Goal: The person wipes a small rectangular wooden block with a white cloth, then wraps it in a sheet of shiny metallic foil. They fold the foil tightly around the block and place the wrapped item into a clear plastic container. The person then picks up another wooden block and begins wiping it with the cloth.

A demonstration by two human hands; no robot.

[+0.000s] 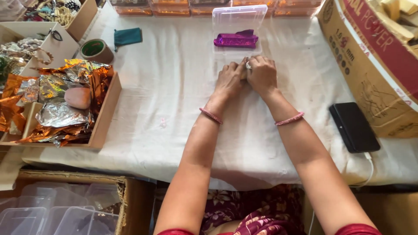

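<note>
Hands at the clear plastic box

Left hand [230, 78] and right hand [261, 74] touch, pinching a small silvery item [248, 65] together just before the clear plastic box [237, 19] holding purple foil [235, 40].

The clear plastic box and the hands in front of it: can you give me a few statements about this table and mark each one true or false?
1. The clear plastic box holds a shiny purple wrapped item. True.
2. The left hand and right hand are far apart. False: they meet, pressed together on the white cloth.
3. A black phone lies beside the right forearm. True.
4. The roll of tape lies inside the plastic box. False: it lies on the cloth near the tray of foil.
</note>
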